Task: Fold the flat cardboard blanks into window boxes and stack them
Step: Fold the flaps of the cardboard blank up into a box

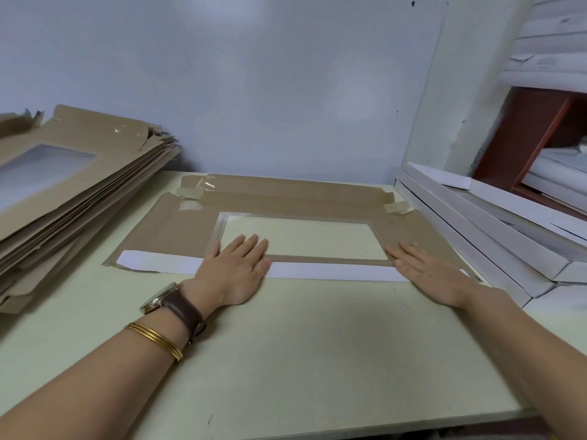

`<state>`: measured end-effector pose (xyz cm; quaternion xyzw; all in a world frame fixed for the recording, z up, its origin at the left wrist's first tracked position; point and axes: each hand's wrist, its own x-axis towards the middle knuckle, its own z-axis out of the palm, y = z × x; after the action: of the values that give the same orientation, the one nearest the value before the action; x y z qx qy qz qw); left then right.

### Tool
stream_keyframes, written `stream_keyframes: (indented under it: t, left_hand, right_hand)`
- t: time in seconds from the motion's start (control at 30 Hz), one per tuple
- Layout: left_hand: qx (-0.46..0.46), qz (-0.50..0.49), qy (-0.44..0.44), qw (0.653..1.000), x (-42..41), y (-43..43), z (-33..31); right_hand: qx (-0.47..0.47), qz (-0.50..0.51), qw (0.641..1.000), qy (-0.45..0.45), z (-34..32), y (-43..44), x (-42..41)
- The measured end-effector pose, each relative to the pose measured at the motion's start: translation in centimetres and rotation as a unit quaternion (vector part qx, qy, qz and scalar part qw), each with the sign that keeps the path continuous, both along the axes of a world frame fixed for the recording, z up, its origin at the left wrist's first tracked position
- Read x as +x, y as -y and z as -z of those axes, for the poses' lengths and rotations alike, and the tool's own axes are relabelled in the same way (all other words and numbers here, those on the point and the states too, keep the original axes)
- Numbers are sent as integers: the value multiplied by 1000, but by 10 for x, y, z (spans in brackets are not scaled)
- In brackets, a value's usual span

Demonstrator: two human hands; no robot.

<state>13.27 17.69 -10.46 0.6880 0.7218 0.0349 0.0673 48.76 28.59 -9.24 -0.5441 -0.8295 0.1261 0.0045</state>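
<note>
A flat brown cardboard blank [165,227] with a clear window [301,236] lies on the pale table [286,344]. Its near flap [158,262] is folded over onto the blank, showing its white side. My left hand [233,268] presses flat on that folded flap at the window's left corner, fingers straight. My right hand [428,271] presses flat on the flap's right end. A tall pile of unfolded brown blanks [73,185] lies at the left. Folded white boxes [495,236] are stacked at the right.
A pale wall [270,90] stands right behind the blank. At the far right a red-brown shelf [527,134] holds white sheets or boxes. The table's front edge [381,430] runs below my forearms.
</note>
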Motion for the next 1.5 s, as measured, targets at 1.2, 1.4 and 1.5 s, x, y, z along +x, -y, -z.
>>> stream_keyframes:
  t: [1.2, 1.4, 1.5]
  left_hand:
    - [184, 46, 18, 982, 36, 6, -2]
    - [134, 25, 48, 990, 44, 10, -8]
    - [122, -6, 46, 991, 42, 10, -9]
  right_hand:
    - [89, 130, 979, 133, -5, 57, -66]
    - [149, 80, 972, 166, -10, 90, -118]
    - [190, 36, 969, 153, -9, 103, -135]
